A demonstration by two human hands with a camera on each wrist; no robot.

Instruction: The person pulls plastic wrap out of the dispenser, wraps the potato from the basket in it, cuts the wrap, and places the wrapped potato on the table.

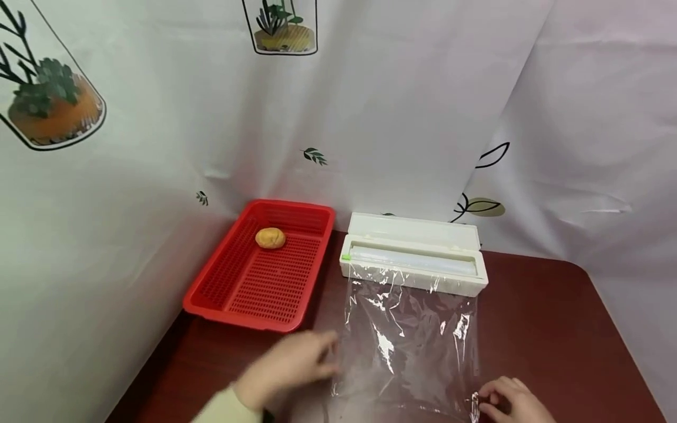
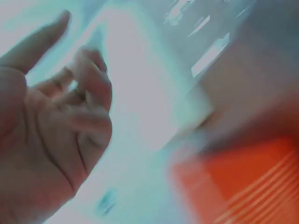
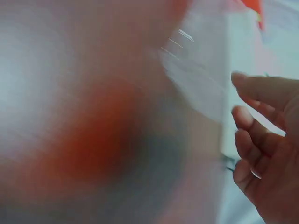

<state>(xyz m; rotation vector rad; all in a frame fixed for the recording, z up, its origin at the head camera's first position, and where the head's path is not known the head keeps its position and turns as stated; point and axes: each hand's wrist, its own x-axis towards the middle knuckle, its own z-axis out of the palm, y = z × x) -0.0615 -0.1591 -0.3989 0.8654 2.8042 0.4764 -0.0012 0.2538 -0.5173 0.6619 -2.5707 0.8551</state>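
Observation:
A sheet of clear plastic wrap stretches over the table from a white dispenser box, its lid raised and the roll visible inside. My left hand, blurred in the head view, is beside the sheet's left edge. In the left wrist view the left hand has loosely bent fingers and nothing in it. My right hand is at the sheet's near right corner, fingertips close to the film. The right wrist view shows the right hand with thumb and fingers apart, nothing between them.
To the left, a red plastic basket holds a small bread roll. A patterned white curtain hangs behind and left of the dark red table.

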